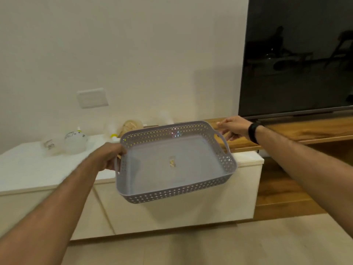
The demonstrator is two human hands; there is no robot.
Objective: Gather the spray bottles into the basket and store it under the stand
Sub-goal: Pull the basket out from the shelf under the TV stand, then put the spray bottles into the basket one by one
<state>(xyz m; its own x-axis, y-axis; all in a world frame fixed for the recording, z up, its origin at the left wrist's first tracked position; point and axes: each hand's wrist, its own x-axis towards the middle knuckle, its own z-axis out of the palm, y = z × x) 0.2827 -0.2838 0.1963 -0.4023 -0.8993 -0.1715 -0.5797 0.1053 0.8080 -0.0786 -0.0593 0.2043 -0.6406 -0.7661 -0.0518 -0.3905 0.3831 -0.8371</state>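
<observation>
I hold a grey perforated basket [175, 192] tilted in the air in front of a low white stand [28, 165]. My left hand [108, 157] grips its left handle. My right hand [234, 129] hovers just beyond the right handle with fingers apart; whether it touches the handle is unclear. The basket holds nothing but a small sticker on its floor. Blurred translucent spray bottles [75, 142] stand on the stand's top at the left. A small bottle with a yellow collar [113, 135] stands farther back near the wall.
A round woven object [131, 127] leans against the wall behind the basket. A large dark TV [296, 54] sits on a wooden shelf [309, 131] at the right. Pale floor [191, 245] runs along the stand's front.
</observation>
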